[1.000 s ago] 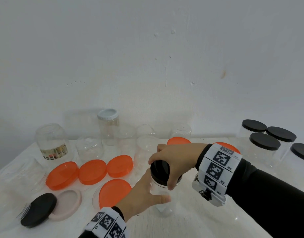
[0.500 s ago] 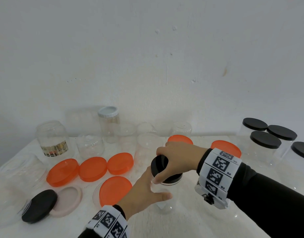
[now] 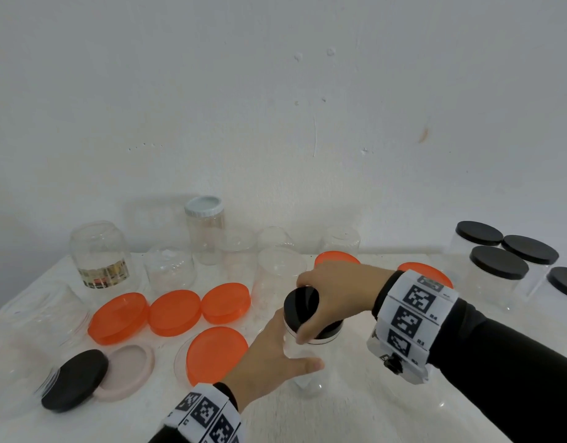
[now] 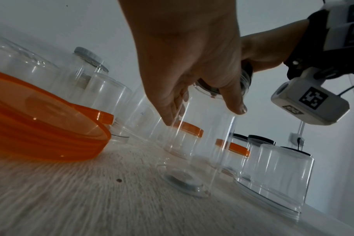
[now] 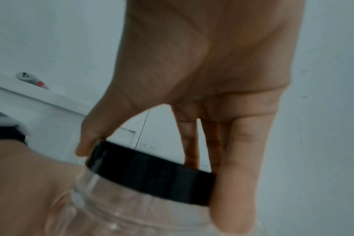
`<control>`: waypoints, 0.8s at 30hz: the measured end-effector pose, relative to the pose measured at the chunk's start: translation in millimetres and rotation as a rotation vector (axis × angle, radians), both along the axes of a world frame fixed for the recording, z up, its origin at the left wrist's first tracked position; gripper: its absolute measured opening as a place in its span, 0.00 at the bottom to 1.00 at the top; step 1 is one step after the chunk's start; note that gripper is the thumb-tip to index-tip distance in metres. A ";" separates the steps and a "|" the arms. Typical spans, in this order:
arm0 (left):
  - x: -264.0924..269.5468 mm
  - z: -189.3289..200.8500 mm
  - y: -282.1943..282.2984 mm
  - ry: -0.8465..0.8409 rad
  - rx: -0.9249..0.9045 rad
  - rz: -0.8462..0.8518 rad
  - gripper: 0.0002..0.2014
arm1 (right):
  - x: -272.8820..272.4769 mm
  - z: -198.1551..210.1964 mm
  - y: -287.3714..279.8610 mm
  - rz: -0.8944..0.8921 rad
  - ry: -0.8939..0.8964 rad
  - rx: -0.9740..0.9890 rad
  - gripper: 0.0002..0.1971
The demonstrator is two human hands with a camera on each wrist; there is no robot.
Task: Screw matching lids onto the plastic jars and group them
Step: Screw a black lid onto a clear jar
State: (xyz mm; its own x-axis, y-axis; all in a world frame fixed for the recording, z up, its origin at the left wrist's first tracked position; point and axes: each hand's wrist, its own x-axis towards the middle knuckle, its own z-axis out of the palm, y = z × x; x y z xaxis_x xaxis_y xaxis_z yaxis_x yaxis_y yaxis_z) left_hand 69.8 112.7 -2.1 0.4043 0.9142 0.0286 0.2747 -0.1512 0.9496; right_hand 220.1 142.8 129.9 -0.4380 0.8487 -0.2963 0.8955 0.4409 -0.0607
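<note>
Steadying the clear jar (image 3: pixel 303 362) on the surface (image 3: pixel 355 410), the left hand (image 3: pixel 269 362) wraps its wall so the right hand (image 3: pixel 336 292) can twist the pinched black lid (image 3: pixel 303 303). Only the right wrist view shows the fingertips (image 5: pixel 232 199) clamping the lid's rim. Capped black-lidded jars (image 3: pixel 499 273) stand grouped far right.
</note>
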 end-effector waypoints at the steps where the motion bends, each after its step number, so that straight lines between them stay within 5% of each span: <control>1: 0.8 0.0 -0.1 -0.002 0.006 0.012 0.42 | 1.1 -2.5 -0.1 -0.022 0.013 0.026 0.38; 12: 1.6 -2.4 -0.5 -0.018 0.012 0.006 0.40 | 1.7 6.0 -0.8 -0.020 -0.003 -0.166 0.45; 24: 1.7 -5.1 0.0 -0.011 0.025 0.023 0.43 | -1.9 -3.8 -2.1 -0.053 0.021 0.005 0.36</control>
State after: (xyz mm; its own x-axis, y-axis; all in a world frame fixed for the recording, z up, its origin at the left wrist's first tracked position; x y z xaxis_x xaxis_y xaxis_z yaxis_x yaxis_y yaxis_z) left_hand 71.4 112.7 -7.2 0.3830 0.9221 0.0562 0.2682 -0.1692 0.9484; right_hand 218.2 140.7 126.0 -0.3987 0.8722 -0.2835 0.9160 0.3935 -0.0777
